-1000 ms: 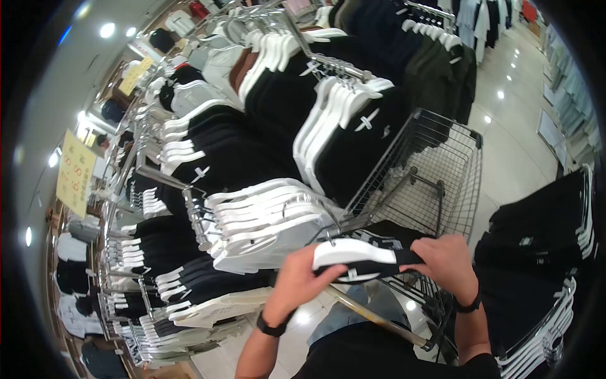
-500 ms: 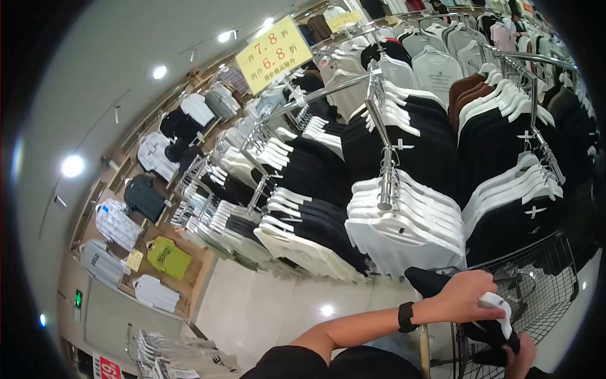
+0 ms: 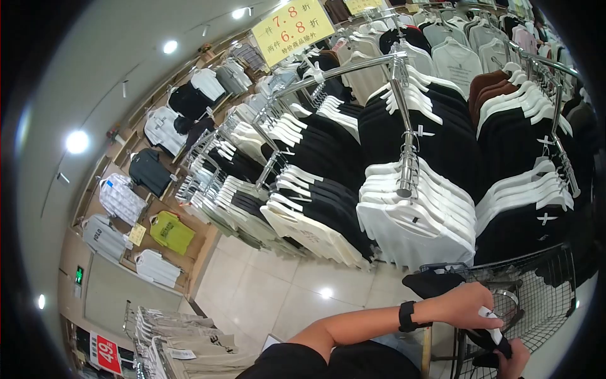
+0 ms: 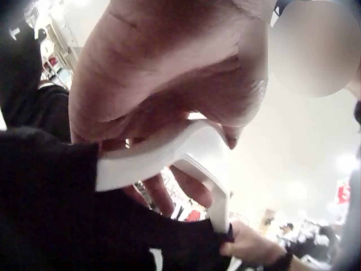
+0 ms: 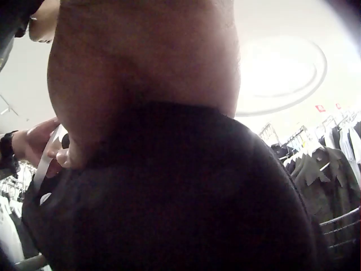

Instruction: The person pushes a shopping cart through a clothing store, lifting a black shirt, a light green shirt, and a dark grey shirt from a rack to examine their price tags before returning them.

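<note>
Low at the right of the head view, my left hand (image 3: 464, 306) grips a white hanger (image 3: 491, 321) that carries a black garment (image 3: 435, 283). In the left wrist view, the fingers curl around the hanger's curved body (image 4: 152, 161), with dark cloth (image 4: 51, 197) hanging from it. My right hand (image 3: 514, 360) pinches the garment at the hanger's other end. Seen from the right wrist, the black cloth (image 5: 175, 192) spreads below that hand and hides its fingertips in part. A small white mark (image 4: 156, 258) shows on the cloth.
A wire shopping cart (image 3: 549, 297) stands just beyond my hands. Metal racks (image 3: 407, 183) of white tops (image 3: 420, 234) and black tops (image 3: 517, 234) fill the area ahead. Beige clothes (image 3: 196, 341) hang at lower left, with tiled floor (image 3: 265, 284) between. A yellow sign (image 3: 293, 31) hangs above.
The head view has swung left, so the hands and cart now appear at lower right. Both hands keep hold of the hanger and garment; the hanger now shows more end-on.
</note>
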`<state>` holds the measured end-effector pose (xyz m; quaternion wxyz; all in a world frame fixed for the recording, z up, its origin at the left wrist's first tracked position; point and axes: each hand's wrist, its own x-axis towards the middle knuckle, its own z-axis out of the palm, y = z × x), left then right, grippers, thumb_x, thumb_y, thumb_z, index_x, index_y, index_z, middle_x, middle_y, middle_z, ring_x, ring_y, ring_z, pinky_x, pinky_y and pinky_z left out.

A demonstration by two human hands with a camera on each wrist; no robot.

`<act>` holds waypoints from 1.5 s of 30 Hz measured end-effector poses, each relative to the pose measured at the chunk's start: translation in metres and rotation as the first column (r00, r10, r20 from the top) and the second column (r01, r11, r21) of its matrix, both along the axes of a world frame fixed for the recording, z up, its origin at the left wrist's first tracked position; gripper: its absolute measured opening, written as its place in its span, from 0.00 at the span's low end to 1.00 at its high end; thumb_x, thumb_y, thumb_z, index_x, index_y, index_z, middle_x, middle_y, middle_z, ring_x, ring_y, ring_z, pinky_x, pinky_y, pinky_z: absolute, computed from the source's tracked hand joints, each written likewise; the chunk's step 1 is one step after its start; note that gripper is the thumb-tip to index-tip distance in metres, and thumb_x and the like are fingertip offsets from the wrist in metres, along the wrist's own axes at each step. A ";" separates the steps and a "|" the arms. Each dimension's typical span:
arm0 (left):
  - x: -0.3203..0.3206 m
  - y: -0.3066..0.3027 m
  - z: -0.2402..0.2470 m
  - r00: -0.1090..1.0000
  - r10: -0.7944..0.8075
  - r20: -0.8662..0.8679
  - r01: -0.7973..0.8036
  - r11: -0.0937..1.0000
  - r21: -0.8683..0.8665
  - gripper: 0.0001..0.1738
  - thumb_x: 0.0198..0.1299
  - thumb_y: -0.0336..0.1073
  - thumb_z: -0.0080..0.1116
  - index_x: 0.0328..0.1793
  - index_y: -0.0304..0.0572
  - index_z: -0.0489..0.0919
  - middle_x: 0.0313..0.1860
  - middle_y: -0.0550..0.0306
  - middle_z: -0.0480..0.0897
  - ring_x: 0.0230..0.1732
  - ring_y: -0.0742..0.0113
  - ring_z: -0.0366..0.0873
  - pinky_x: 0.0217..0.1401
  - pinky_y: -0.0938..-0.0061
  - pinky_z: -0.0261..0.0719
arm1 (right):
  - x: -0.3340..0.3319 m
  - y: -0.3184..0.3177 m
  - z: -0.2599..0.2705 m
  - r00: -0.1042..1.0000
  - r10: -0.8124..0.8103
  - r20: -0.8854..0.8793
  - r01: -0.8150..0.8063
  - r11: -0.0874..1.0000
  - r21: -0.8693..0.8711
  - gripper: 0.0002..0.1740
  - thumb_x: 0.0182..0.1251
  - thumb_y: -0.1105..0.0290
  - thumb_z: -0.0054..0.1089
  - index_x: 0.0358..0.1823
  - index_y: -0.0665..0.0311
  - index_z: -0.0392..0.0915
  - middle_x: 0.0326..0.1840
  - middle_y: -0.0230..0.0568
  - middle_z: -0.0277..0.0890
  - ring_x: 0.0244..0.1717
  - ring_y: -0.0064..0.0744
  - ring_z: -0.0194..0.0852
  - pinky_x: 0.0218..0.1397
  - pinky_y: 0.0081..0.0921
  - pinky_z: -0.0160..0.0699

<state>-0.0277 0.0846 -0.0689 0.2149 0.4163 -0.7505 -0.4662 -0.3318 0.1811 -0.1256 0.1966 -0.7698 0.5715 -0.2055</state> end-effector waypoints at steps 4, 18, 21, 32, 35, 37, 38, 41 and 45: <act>0.010 0.003 0.015 1.000 -0.028 -0.007 0.028 0.999 0.046 0.31 0.64 0.58 0.70 0.25 0.33 0.84 0.22 0.45 0.83 0.25 0.46 0.82 0.31 0.58 0.77 | -0.003 0.003 -0.001 0.997 -0.001 0.077 0.000 1.000 0.015 0.09 0.69 0.68 0.68 0.40 0.67 0.82 0.30 0.58 0.76 0.33 0.63 0.75 0.37 0.46 0.73; 0.010 0.003 0.004 0.988 -0.087 -0.126 0.099 0.991 0.085 0.23 0.78 0.51 0.60 0.40 0.38 0.88 0.26 0.55 0.83 0.24 0.64 0.77 0.31 0.68 0.72 | -0.032 0.031 -0.016 0.967 -0.216 0.134 0.202 0.973 0.113 0.26 0.44 0.59 0.83 0.37 0.67 0.78 0.34 0.54 0.75 0.39 0.65 0.72 0.42 0.47 0.67; 0.004 0.000 0.000 0.995 -0.060 -0.080 0.058 0.998 -0.026 0.22 0.78 0.51 0.60 0.42 0.39 0.86 0.25 0.51 0.81 0.24 0.57 0.77 0.31 0.65 0.72 | -0.013 0.035 0.004 0.955 -0.278 0.104 0.288 0.953 -0.094 0.22 0.40 0.67 0.83 0.33 0.69 0.79 0.29 0.53 0.76 0.35 0.61 0.73 0.41 0.43 0.69; -0.006 0.006 0.005 0.986 -0.128 -0.104 0.129 0.992 -0.004 0.21 0.76 0.53 0.61 0.45 0.41 0.84 0.26 0.45 0.82 0.29 0.43 0.83 0.35 0.58 0.77 | -0.015 0.044 0.032 0.970 -0.213 0.117 0.215 0.977 -0.006 0.21 0.46 0.61 0.85 0.34 0.65 0.83 0.27 0.52 0.79 0.31 0.60 0.81 0.34 0.44 0.73; -0.004 0.005 0.010 0.982 -0.180 0.052 0.180 0.984 0.006 0.20 0.74 0.53 0.63 0.53 0.44 0.83 0.29 0.45 0.84 0.32 0.44 0.85 0.37 0.58 0.78 | -0.020 0.039 0.036 0.959 -0.241 0.148 0.240 0.970 0.026 0.20 0.45 0.62 0.87 0.33 0.63 0.85 0.25 0.47 0.80 0.25 0.52 0.81 0.28 0.34 0.74; -0.001 0.009 0.005 0.977 -0.124 0.175 0.139 0.987 -0.077 0.22 0.71 0.56 0.66 0.60 0.51 0.84 0.34 0.53 0.89 0.35 0.50 0.88 0.38 0.63 0.80 | -0.033 0.042 0.028 0.941 -0.269 0.207 0.270 0.963 0.026 0.18 0.45 0.63 0.87 0.32 0.63 0.85 0.24 0.45 0.81 0.24 0.48 0.82 0.27 0.31 0.74; 0.003 0.006 0.007 0.963 -0.121 0.240 0.138 0.989 -0.056 0.22 0.69 0.56 0.69 0.58 0.51 0.85 0.32 0.56 0.89 0.34 0.52 0.88 0.37 0.65 0.80 | -0.038 0.041 0.028 0.932 -0.275 0.237 0.279 0.960 0.019 0.18 0.45 0.64 0.87 0.32 0.63 0.86 0.24 0.44 0.82 0.24 0.47 0.82 0.28 0.31 0.75; 0.022 -0.002 -0.002 0.935 -0.184 0.303 0.208 0.977 -0.052 0.18 0.65 0.51 0.74 0.52 0.49 0.88 0.28 0.54 0.87 0.29 0.52 0.86 0.33 0.66 0.78 | -0.058 0.045 0.028 0.909 -0.312 0.276 0.326 0.945 -0.008 0.18 0.45 0.64 0.88 0.32 0.62 0.86 0.24 0.43 0.82 0.24 0.44 0.82 0.28 0.30 0.75; 0.021 0.002 -0.009 0.928 -0.244 0.282 0.203 0.965 0.167 0.13 0.65 0.41 0.75 0.49 0.42 0.89 0.23 0.54 0.81 0.23 0.63 0.72 0.29 0.71 0.70 | -0.061 0.040 0.029 0.913 -0.327 0.246 0.333 0.943 0.015 0.18 0.41 0.65 0.89 0.31 0.61 0.86 0.23 0.40 0.80 0.24 0.43 0.82 0.29 0.29 0.74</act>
